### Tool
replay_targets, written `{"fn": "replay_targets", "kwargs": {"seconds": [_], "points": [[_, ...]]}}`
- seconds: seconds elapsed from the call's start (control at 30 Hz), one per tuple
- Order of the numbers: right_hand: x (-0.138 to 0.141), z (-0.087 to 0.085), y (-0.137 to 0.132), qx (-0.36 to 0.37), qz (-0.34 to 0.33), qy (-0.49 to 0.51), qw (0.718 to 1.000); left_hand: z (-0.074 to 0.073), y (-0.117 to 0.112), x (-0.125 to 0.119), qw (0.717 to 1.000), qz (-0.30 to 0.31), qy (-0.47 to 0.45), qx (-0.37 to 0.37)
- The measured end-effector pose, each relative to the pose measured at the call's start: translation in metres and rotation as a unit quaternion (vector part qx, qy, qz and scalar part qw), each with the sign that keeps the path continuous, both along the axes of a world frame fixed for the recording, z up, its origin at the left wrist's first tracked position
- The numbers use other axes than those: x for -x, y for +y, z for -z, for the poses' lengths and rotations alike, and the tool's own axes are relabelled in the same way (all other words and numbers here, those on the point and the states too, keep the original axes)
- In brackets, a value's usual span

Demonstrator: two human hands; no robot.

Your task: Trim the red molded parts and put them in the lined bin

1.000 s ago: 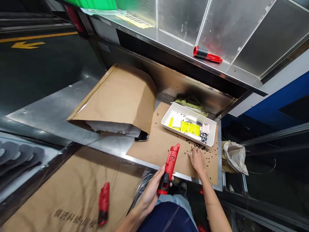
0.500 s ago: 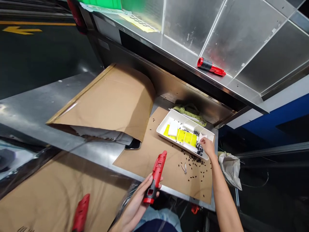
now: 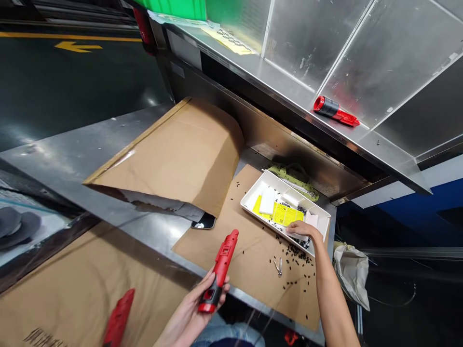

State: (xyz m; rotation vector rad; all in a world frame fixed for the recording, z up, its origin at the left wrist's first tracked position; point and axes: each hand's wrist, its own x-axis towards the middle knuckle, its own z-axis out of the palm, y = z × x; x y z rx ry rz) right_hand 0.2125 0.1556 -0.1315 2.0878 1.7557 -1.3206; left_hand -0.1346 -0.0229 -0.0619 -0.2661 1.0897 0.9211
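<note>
Left hand (image 3: 191, 308) — fingers clamped around a red power-tool housing (image 3: 220, 266), held above a kraft paper sheet (image 3: 249, 274). Right hand (image 3: 302, 230) — fingers together, reaching over the near rim of a white plastic tray (image 3: 296, 191), black small parts (image 3: 294, 262) scattered just beside it; any grip unclear.

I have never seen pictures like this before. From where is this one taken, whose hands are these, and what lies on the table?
This picture comes from one camera worn on a person's head, looking forward and down at their own bare hands. The left hand holds a red tool. The right hand reaches over a white tray that contains yellow papers. The tray sits on a brown cardboard sheet on a metal table. Small black pieces and small metal tweezers lie on the cardboard.
</note>
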Motion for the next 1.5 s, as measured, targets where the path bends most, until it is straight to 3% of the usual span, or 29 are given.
{"fn": "replay_targets", "kwargs": {"seconds": [0.17, 0.3, 0.37, 0.5, 0.67, 0.7, 0.77, 0.83, 0.93, 1.1, 1.23, 1.37, 1.5], "points": [[-0.026, 0.001, -0.022, -0.013, 0.047, 0.127, 0.991, -0.002, 0.010, -0.011, 0.995, 0.058, -0.070, -0.034], [-0.030, 0.004, -0.036, -0.092, 0.131, 0.181, 0.970, -0.013, 0.020, -0.030, 0.989, 0.082, -0.120, -0.039], [-0.029, 0.000, -0.048, -0.165, 0.198, 0.204, 0.945, -0.019, 0.023, -0.042, 0.986, 0.090, -0.130, -0.052], [-0.017, -0.018, -0.085, -0.284, 0.322, 0.256, 0.866, -0.028, 0.023, -0.062, 0.982, 0.134, -0.113, -0.065], [0.030, -0.054, -0.130, -0.306, 0.377, 0.386, 0.784, -0.031, 0.013, -0.076, 0.967, 0.196, -0.102, -0.128], [0.041, -0.061, -0.135, -0.308, 0.373, 0.404, 0.777, -0.031, 0.011, -0.078, 0.964, 0.202, -0.100, -0.140], [0.059, -0.072, -0.141, -0.346, 0.318, 0.381, 0.796, -0.032, 0.008, -0.081, 0.957, 0.217, -0.104, -0.161], [0.071, -0.080, -0.146, -0.431, 0.218, 0.288, 0.827, -0.032, 0.007, -0.081, 0.947, 0.242, -0.130, -0.168], [0.080, -0.089, -0.156, -0.535, 0.087, 0.130, 0.830, -0.032, 0.008, -0.078, 0.929, 0.274, -0.196, -0.157], [0.078, -0.098, -0.167, -0.525, -0.006, 0.048, 0.850, -0.031, 0.011, -0.070, 0.913, 0.280, -0.261, -0.139], [0.077, -0.101, -0.166, -0.516, -0.008, -0.010, 0.856, -0.025, 0.011, -0.070, 0.914, 0.264, -0.272, -0.145], [0.088, -0.101, -0.176, -0.559, -0.005, -0.038, 0.828, -0.020, 0.012, -0.072, 0.910, 0.262, -0.289, -0.141], [0.095, -0.101, -0.189, -0.605, -0.138, -0.017, 0.784, -0.016, 0.014, -0.069, 0.898, 0.250, -0.335, -0.135]]}}
